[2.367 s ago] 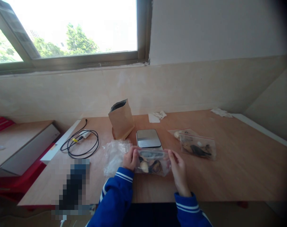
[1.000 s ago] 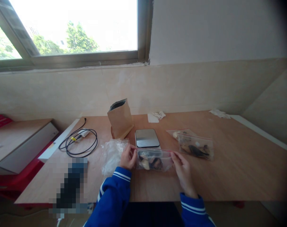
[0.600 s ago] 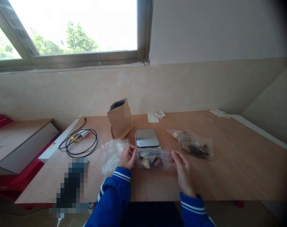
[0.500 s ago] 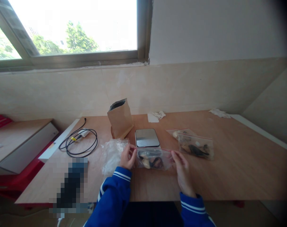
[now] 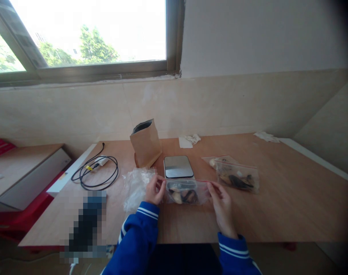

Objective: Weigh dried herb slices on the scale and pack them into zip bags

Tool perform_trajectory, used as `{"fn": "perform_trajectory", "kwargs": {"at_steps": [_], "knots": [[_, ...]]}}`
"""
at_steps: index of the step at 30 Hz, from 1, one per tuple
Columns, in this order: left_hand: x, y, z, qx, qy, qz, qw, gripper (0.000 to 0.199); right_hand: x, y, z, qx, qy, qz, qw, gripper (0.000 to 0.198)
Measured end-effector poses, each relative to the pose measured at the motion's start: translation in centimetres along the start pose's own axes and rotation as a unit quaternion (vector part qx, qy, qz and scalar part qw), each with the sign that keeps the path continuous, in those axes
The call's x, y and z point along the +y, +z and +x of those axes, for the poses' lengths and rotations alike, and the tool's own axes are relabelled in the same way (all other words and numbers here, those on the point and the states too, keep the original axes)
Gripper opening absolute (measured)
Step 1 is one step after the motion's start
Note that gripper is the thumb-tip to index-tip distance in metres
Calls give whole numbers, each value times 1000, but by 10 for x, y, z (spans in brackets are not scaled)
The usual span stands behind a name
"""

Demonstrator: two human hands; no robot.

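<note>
Between my hands is a clear zip bag (image 5: 183, 194) with a red seal line, holding pale and dark dried pieces whose kind I cannot make out. My left hand (image 5: 156, 191) pinches its top left corner. At the top right corner, my right hand (image 5: 220, 204) grips it between thumb and fingers. Just behind the bag lies a flat digital scale (image 5: 178, 167) with a silver top. A pile of clear plastic bags (image 5: 137, 189) is beside my left hand. To the right, a filled zip bag (image 5: 237, 178) partly overlaps another filled bag (image 5: 217, 161).
An open brown paper pouch (image 5: 147, 145) stands behind the scale, to its left. A coiled black cable (image 5: 116, 173) and a blurred-out dark object (image 5: 86, 223) lie at the left. Crumpled tissue (image 5: 193, 139) sits by the wall. The wooden table (image 5: 277, 214) extends right.
Almost nothing differs. My right hand has shifted very slightly at the bag's corner; both hands keep hold of the zip bag.
</note>
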State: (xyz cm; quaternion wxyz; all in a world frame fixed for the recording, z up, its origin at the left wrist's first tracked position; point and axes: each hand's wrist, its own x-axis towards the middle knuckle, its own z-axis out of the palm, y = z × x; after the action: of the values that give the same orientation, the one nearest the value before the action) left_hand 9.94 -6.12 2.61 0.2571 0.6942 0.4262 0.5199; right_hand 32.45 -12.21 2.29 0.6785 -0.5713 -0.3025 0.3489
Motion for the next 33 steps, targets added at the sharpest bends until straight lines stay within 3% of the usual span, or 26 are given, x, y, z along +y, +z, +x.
{"fn": "perform_trajectory", "kwargs": {"at_steps": [7, 14, 24, 29, 33], "knots": [[-4, 0, -1, 8, -33, -48, 998, 20, -11, 5, -6, -8, -19, 24, 1000, 33], [3, 1, 2, -58, -76, -179, 979, 31, -11, 11, -8, 1, 18, 113, 993, 32], [3, 1, 2, -113, -69, -163, 978, 36, -20, 26, -25, -65, 51, 243, 967, 30], [-1, 5, 0, -77, -82, -212, 971, 50, -23, 44, -36, -64, 56, 252, 964, 30], [2, 9, -1, -37, -116, -295, 948, 58, -22, 57, -42, -50, 41, 220, 973, 32]]}}
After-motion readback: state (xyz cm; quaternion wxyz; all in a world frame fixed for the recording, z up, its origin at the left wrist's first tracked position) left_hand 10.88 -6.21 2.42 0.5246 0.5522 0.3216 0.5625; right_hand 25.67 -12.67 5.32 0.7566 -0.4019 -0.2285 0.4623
